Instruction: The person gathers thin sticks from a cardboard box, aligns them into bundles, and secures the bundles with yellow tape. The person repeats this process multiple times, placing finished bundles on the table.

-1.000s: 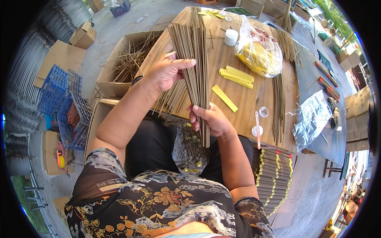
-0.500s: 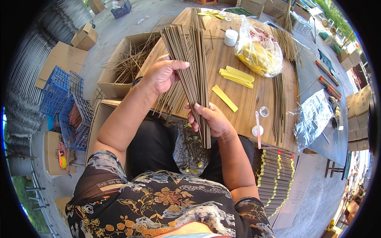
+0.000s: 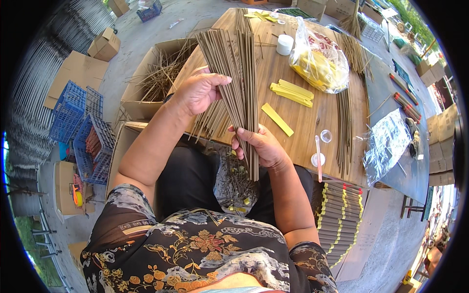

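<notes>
A bundle of thin brown incense sticks [image 3: 234,90] is held up over the near edge of the wooden table, its upper end fanned into two parts. My left hand [image 3: 201,89] is closed on the left part about halfway up, thumb across the front. Lower down, my right hand [image 3: 259,145] grips the bundle near its bottom, where the sticks come together. More loose sticks [image 3: 213,118] lie on the table behind my left hand. Yellow paper strips [image 3: 291,93] are piled right of the bundle, with a single yellow strip [image 3: 277,119] nearer to my right hand.
A plastic bag of yellow strips [image 3: 320,66] and a white jar [image 3: 285,45] stand farther back on the table [image 3: 305,139]. Right of my hand are a small glue cup with a brush [image 3: 317,159]. A cardboard box of sticks [image 3: 141,105] sits left; banded bundles [image 3: 337,219] lie low right.
The two parts of the bundle stand slightly farther apart at the top. The right part has shifted up and a little to the right; both hands keep their grip.
</notes>
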The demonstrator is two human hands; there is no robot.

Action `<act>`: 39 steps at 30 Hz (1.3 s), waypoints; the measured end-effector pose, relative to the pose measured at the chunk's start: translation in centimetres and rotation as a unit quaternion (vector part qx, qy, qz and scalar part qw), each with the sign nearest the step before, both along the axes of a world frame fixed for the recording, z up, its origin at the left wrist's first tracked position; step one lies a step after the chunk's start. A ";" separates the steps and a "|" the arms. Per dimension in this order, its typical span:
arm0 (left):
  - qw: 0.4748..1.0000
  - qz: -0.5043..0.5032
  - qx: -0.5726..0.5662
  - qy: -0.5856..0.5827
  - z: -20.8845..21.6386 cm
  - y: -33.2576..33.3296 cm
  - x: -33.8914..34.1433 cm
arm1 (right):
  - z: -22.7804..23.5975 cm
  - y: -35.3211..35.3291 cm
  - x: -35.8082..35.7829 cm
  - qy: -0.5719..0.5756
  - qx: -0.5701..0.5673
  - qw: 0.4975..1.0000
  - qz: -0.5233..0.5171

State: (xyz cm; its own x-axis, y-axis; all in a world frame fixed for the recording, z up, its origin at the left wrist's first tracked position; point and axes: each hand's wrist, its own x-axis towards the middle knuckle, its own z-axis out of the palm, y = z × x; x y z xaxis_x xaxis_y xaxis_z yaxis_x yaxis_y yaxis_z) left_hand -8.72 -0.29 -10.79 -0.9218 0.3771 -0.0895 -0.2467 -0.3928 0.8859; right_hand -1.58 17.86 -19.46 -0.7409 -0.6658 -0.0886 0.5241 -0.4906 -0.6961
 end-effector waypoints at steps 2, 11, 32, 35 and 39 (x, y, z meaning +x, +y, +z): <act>1.000 -0.006 0.010 -0.001 0.0 0.0 0.0 | 0.1 0.0 0.0 -0.005 0.005 1.000 -0.007; 0.998 0.013 -0.060 0.015 0.0 -0.6 0.5 | 0.0 0.1 -0.2 0.000 -0.014 1.000 -0.028; 0.999 0.014 -0.047 0.024 -1.1 1.4 1.7 | 0.2 0.0 -0.1 -0.002 0.005 1.000 -0.007; 0.999 -0.039 0.014 -0.025 -3.0 2.0 1.4 | 0.1 -0.2 0.2 0.009 -0.001 1.000 0.021; 0.990 -0.057 0.085 -0.095 -3.4 2.1 0.6 | 0.4 -0.1 0.3 0.003 -0.018 1.000 0.021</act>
State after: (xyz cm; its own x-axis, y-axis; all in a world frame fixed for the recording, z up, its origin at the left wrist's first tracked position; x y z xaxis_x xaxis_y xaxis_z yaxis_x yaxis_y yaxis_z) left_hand -8.13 1.80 -14.19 -0.8453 0.5020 -0.1830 -0.4532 -0.4922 0.7432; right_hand -1.31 17.79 -19.03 -0.7126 -0.6990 -0.0597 0.5402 -0.4924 -0.6825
